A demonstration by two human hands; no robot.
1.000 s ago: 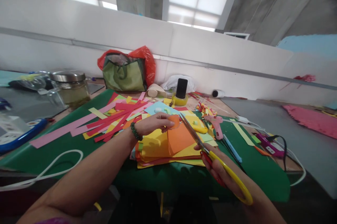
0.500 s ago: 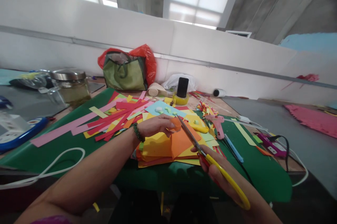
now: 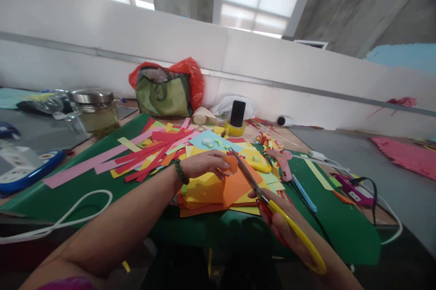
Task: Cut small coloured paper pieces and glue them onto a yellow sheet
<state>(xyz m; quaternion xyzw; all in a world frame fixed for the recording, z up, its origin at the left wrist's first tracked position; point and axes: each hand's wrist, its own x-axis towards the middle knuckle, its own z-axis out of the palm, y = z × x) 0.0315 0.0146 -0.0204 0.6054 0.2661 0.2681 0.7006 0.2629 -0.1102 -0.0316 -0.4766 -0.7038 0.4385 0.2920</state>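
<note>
Between the thumb and fingers of my left hand (image 3: 207, 164) is a small orange paper piece (image 3: 230, 164), held above the stacked sheets. My right hand (image 3: 288, 217) is closed round scissors (image 3: 252, 183) with yellow and red handles. Their blades point up and to the left, with the tips near the right edge of the small piece. Under the blades an orange sheet (image 3: 233, 189) lies on a pile of yellow paper (image 3: 202, 189). A light blue sheet (image 3: 207, 138) carrying small green bits lies just behind.
Red and pink strips (image 3: 136, 154) spread at the left on the green mat (image 3: 344, 235). At the right are a pink glue gun (image 3: 283, 163), a blue knife (image 3: 304, 194) and a purple power strip (image 3: 354, 190). Behind stand a phone (image 3: 237, 114), a green bag (image 3: 162, 95) and a glass jar (image 3: 95, 115).
The small orange piece has turned slightly in my left fingers and shows a rounder outline. The whole view has shifted a little; both hands keep their grips.
</note>
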